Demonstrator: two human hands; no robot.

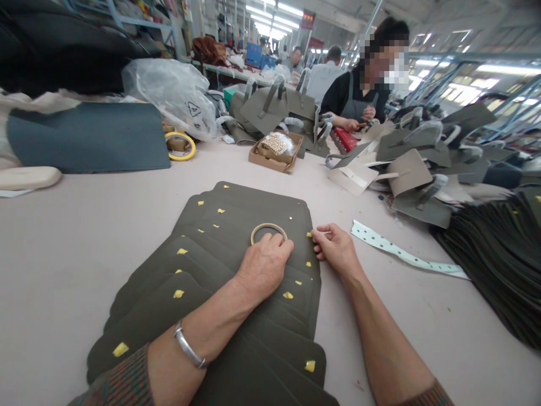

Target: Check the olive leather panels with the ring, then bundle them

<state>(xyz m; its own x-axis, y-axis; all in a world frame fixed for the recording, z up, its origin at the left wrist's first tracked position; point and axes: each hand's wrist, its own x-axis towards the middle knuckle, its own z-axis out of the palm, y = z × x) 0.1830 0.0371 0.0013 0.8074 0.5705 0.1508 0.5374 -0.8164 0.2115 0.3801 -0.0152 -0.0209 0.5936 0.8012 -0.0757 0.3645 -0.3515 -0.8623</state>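
Note:
Several dark olive-green panels (236, 203), leather-like and round-cornered, lie fanned out and overlapping on the table before me. Small bits of yellow tape (178, 294) dot their left and right sides. My left hand (264, 265) rests over the upper panels, its fingers curled on a narrow roll of yellow tape (269, 225) that stands out beyond the knuckles. At the panels' right edge, my right hand (336, 248) is closed in a pinch, with a small piece of yellow tape (309, 234) at its fingertips.
A pale green dotted strip (393, 248) lies right of my right hand, beside a dark panel stack (499, 265). Farther back are a cardboard box (270, 160), a larger yellow tape roll (181, 156), a plastic bag (169, 96) and heaped bag parts (416, 175). A co-worker (355, 96) works opposite.

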